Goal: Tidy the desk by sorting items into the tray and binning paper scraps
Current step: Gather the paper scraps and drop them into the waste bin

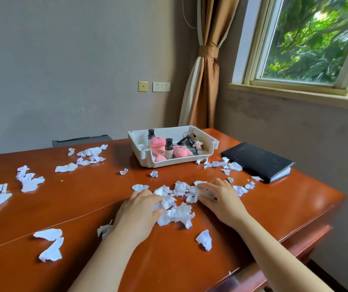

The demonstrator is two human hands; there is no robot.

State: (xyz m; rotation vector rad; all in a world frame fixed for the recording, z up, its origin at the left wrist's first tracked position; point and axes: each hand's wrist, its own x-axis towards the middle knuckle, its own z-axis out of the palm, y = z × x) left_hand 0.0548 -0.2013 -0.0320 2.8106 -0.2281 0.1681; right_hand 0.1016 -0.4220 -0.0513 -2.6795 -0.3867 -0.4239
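View down over my two bare forearms onto a reddish wooden desk (168, 266). Near its front edge lie a lone white scrap (204, 239) on the right and a long torn strip (50, 243) on the left.

Just beyond, in the middle of the tabletop, my left hand (139, 209) and right hand (221, 199) close in from either side on a heap of paper scraps (176, 213). The fingers of both hands are curled into the crumpled paper. The left rakes at the heap's edge and the right pinches a piece.

More torn paper is scattered toward the left edge (27, 180), toward the far edge (90, 153), and beside a closed black notebook (257, 160) near the right edge.

At the far edge stands the white tray (211, 142), holding pink plush toys (158, 144), small dark-capped bottles (168, 147) and a bunch of keys (187, 138).

I judge the sorting mostly done, with the notebook perhaps left. The paper clearing is hardly begun. A dark grey object (82, 140) shows behind the far edge; I cannot tell whether it is the bin.
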